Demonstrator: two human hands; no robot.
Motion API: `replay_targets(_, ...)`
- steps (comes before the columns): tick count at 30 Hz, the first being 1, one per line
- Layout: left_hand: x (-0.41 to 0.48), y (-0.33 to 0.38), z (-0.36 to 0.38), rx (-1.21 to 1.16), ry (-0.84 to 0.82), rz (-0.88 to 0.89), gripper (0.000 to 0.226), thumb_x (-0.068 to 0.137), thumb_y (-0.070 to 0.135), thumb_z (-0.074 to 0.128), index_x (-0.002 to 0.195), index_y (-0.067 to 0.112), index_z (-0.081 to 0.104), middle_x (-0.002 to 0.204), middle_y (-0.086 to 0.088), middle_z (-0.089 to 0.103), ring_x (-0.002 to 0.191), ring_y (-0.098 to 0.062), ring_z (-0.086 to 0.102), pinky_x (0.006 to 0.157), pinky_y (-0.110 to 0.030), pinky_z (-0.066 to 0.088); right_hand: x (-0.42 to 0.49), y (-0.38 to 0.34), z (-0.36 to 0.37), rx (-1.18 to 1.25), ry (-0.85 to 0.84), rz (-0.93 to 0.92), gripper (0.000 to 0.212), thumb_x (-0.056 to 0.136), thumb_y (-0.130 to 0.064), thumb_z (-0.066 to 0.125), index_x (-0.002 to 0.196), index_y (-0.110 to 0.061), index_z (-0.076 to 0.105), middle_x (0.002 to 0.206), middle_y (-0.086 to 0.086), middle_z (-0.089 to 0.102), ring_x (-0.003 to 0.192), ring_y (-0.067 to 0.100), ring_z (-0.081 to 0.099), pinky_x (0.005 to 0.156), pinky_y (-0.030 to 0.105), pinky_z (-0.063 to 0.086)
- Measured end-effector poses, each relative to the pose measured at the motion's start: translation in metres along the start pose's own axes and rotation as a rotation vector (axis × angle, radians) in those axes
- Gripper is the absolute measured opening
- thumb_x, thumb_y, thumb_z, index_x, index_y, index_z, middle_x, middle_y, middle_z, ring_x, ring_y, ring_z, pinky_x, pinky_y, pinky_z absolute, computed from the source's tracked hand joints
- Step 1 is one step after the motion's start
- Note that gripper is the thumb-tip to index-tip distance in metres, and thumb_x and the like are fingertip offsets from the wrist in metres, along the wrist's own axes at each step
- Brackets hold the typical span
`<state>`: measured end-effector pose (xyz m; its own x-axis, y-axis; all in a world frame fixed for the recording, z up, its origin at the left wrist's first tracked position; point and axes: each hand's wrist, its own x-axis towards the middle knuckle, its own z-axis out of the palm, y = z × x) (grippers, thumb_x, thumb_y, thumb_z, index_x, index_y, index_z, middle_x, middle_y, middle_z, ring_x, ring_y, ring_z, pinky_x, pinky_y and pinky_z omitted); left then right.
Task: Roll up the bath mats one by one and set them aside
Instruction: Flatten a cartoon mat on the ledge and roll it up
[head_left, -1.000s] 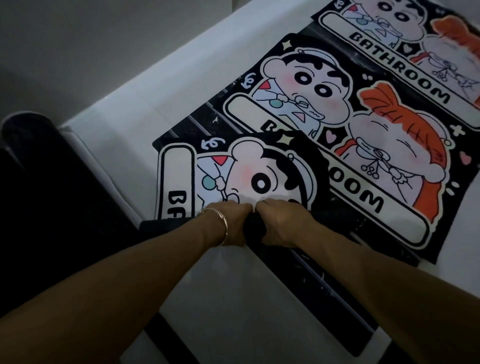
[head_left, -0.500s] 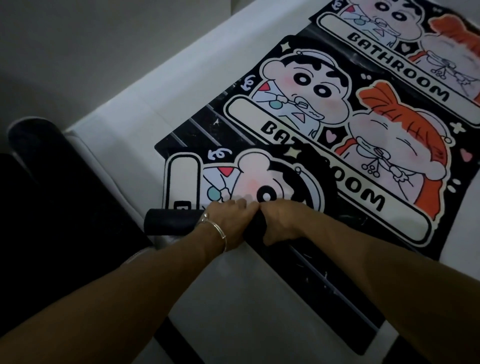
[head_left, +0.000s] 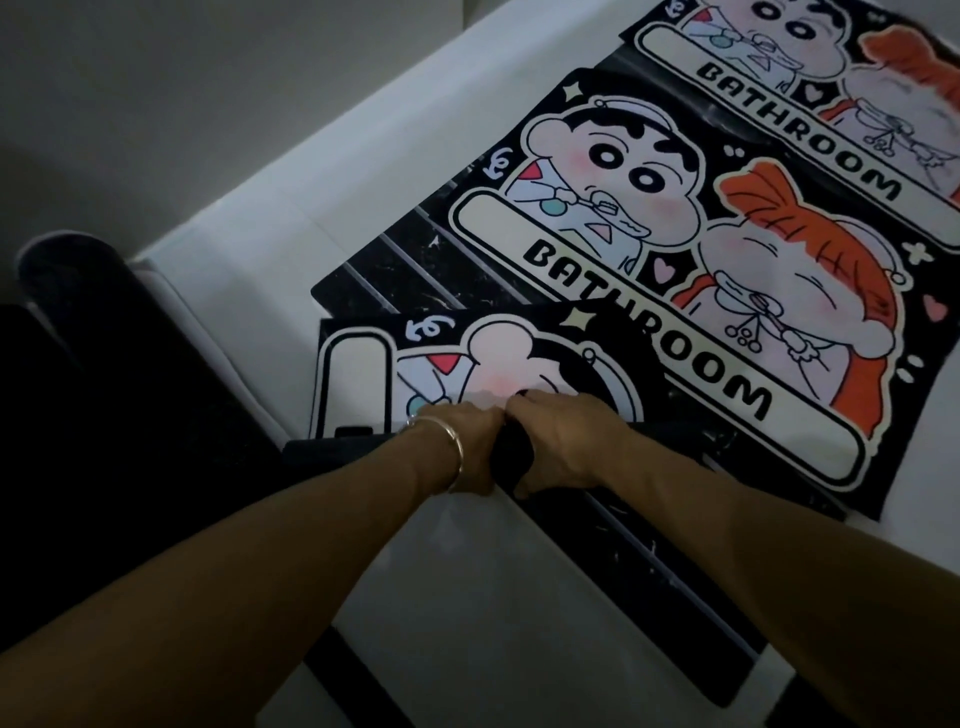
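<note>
The nearest bath mat (head_left: 470, 358) is black with a cartoon child's white face, pink cheek and a cream label outlined in black; its rolled part (head_left: 511, 460) shows plain black backing. The second mat (head_left: 649, 249) adds an orange-haired figure, pink hearts and black "BATHROOM" lettering (the far mat (head_left: 810, 67) repeats it). The bench (head_left: 291, 208) is white with black marbled stripes. A silver bangle (head_left: 452, 452) circles the left wrist.

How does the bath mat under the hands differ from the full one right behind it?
The near cartoon-print bath mat is partly rolled into a dark tube, with both hands gripping it; the middle cartoon-print bath mat lies flat and untouched. The near mat shows only part of its picture; the middle one shows both characters and BATHROOM. The near mat overlaps the middle mat's edge. Both share one print.
</note>
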<state>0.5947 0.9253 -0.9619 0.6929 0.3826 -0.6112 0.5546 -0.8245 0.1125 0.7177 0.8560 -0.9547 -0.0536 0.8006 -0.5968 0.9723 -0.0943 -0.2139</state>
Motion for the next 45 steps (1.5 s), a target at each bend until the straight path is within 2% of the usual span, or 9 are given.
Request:
replay_targets(3, -0.002, -0.001, -0.002, -0.055, -0.021, -0.003, 0.056, 0.081, 0.040, 0.066, 0.127, 0.018, 0.043, 0.116, -0.007, 0.060, 0.102, -0.026, 0.060, 0.083, -0.036, 0.048, 0.000, 0.004, 0.006, -0.021, 0.072, -0.032, 0.064, 0.070, -0.043, 0.075, 0.120, -0.016, 0.045, 0.119, 0.003, 0.053, 0.107, 0.025, 0.056, 0.080, 0.035, 0.044)
replay_targets(8, -0.010, 0.000, 0.002, 0.142, 0.247, 0.065, 0.054, 0.087, 0.036, 0.055, 0.132, 0.016, 0.033, 0.124, -0.007, 0.050, 0.110, -0.029, 0.054, 0.082, -0.039, 0.045, 0.004, 0.002, -0.008, 0.315, -0.125, 0.029, 0.026, 0.073, -0.025, 0.072, 0.094, -0.021, 0.058, 0.094, 0.002, 0.064, 0.086, 0.021, 0.061, 0.070, 0.026, 0.049)
replay_targets(14, -0.004, -0.010, -0.013, -0.066, -0.002, -0.007, 0.058, 0.078, 0.042, 0.067, 0.127, 0.022, 0.043, 0.117, -0.003, 0.060, 0.104, -0.023, 0.059, 0.084, -0.033, 0.047, -0.001, -0.011, -0.001, -0.004, 0.080, 0.019, 0.065, 0.081, -0.039, 0.065, 0.134, -0.016, 0.037, 0.125, 0.005, 0.056, 0.113, 0.026, 0.055, 0.088, 0.035, 0.046)
replay_targets(19, -0.010, -0.007, -0.004, 0.118, 0.154, 0.062, 0.062, 0.082, 0.039, 0.062, 0.133, 0.019, 0.034, 0.122, -0.005, 0.053, 0.108, -0.026, 0.056, 0.083, -0.037, 0.046, 0.008, -0.003, -0.011, 0.318, -0.172, 0.074, 0.037, 0.072, -0.024, 0.074, 0.104, -0.020, 0.055, 0.100, 0.002, 0.063, 0.092, 0.022, 0.062, 0.071, 0.027, 0.049)
replay_targets(24, -0.002, -0.008, -0.018, -0.121, -0.071, 0.017, 0.055, 0.074, 0.041, 0.072, 0.123, 0.027, 0.050, 0.115, 0.000, 0.062, 0.104, -0.021, 0.060, 0.085, -0.033, 0.049, 0.003, -0.005, -0.005, 0.128, -0.052, 0.043, 0.067, 0.069, -0.041, 0.078, 0.122, -0.018, 0.044, 0.119, 0.003, 0.059, 0.106, 0.025, 0.059, 0.088, 0.037, 0.049)
replay_targets(30, -0.008, -0.005, -0.014, 0.074, 0.131, 0.061, 0.067, 0.082, 0.045, 0.061, 0.136, 0.023, 0.028, 0.121, -0.002, 0.054, 0.106, -0.025, 0.058, 0.075, -0.033, 0.041, 0.009, 0.007, -0.016, 0.305, -0.169, 0.047, 0.054, 0.066, -0.031, 0.078, 0.115, -0.021, 0.056, 0.108, 0.002, 0.065, 0.092, 0.019, 0.063, 0.081, 0.035, 0.055)
replay_targets(34, -0.008, -0.007, -0.007, 0.055, 0.212, -0.009, 0.066, 0.082, 0.047, 0.060, 0.134, 0.019, 0.030, 0.119, -0.007, 0.054, 0.103, -0.029, 0.059, 0.073, -0.034, 0.041, 0.005, 0.000, -0.010, 0.061, 0.056, 0.057, 0.067, 0.063, -0.050, 0.078, 0.116, -0.021, 0.048, 0.113, -0.001, 0.060, 0.100, 0.022, 0.061, 0.082, 0.035, 0.049)
replay_targets(37, -0.013, -0.008, -0.005, 0.032, 0.283, -0.058, 0.065, 0.082, 0.048, 0.059, 0.132, 0.020, 0.031, 0.119, -0.007, 0.053, 0.103, -0.030, 0.058, 0.070, -0.034, 0.039, 0.004, -0.003, -0.011, -0.007, 0.140, 0.031, 0.057, 0.073, -0.045, 0.072, 0.115, -0.017, 0.046, 0.115, 0.002, 0.058, 0.102, 0.025, 0.060, 0.083, 0.036, 0.043)
replay_targets(45, -0.017, -0.002, 0.000, 0.111, 0.236, 0.031, 0.052, 0.087, 0.039, 0.055, 0.129, 0.018, 0.033, 0.117, -0.006, 0.056, 0.099, -0.028, 0.061, 0.069, -0.035, 0.041, 0.005, -0.001, -0.011, 0.249, -0.196, 0.080, 0.049, 0.068, -0.031, 0.074, 0.112, -0.021, 0.055, 0.102, 0.002, 0.065, 0.083, 0.018, 0.061, 0.068, 0.029, 0.050)
